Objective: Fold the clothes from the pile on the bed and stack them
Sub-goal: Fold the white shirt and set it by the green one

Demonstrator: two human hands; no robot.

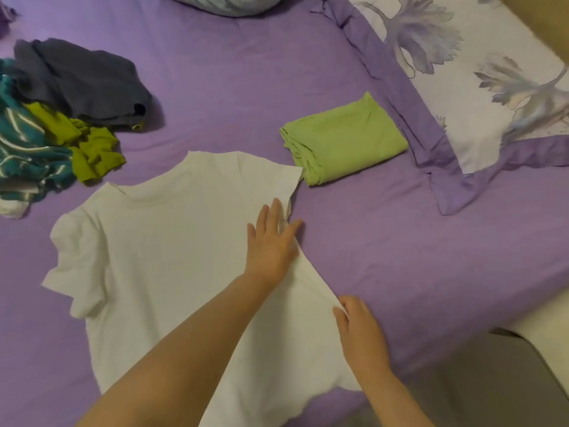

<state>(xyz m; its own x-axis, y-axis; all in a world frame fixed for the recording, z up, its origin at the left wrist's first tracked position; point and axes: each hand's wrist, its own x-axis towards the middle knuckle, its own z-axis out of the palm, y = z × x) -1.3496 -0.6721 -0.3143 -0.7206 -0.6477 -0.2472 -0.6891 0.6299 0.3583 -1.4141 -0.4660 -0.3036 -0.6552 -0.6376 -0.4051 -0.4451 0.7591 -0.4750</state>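
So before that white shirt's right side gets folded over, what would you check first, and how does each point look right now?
1. White T-shirt spread flat on the purple bedsheet: ok, only small wrinkles.
2. Left hand pressing flat near the right sleeve: ok, fingers straight on the cloth.
3. Right hand holding the shirt's right edge: cannot tell, the fingertips are hidden at the edge.
4. Left sleeve smoothed out: not ok, it looks bunched.
5. Folded light green garment clear of the shirt: not ok, the right sleeve tip meets its near corner.
6. Pile of unfolded clothes out of the way: ok, it lies apart at the far left.
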